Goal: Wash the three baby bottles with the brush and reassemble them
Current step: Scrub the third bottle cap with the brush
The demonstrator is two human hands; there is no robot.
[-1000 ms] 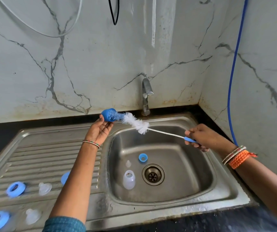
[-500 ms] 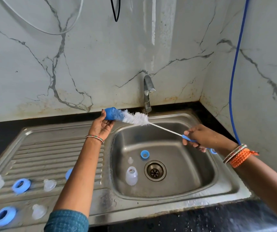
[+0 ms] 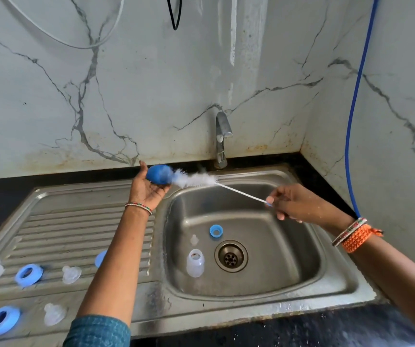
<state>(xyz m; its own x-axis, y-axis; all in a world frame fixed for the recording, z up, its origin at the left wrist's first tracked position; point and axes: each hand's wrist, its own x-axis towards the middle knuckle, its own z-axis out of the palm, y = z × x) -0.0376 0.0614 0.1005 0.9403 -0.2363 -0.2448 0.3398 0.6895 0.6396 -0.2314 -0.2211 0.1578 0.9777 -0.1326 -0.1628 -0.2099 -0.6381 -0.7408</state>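
Marble-veined wall behind the sink (image 3: 339, 294); my left hand (image 3: 149, 190) cups the blue cap (image 3: 159, 174) over its back-left corner. My right hand (image 3: 294, 205) pinches the brush (image 3: 194, 180) handle. Light, slippery plastic: hold the cap's rim.

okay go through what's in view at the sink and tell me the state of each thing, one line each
left hand: holds the blue cap
blue cap: brush bristles at its opening
brush: bristle end at the cap, right hand grips its handle
tap: no water running
bottle body: upright in the sink basin, open-topped
blue ring: loose in the basin
nipple: detached, on the drainboard
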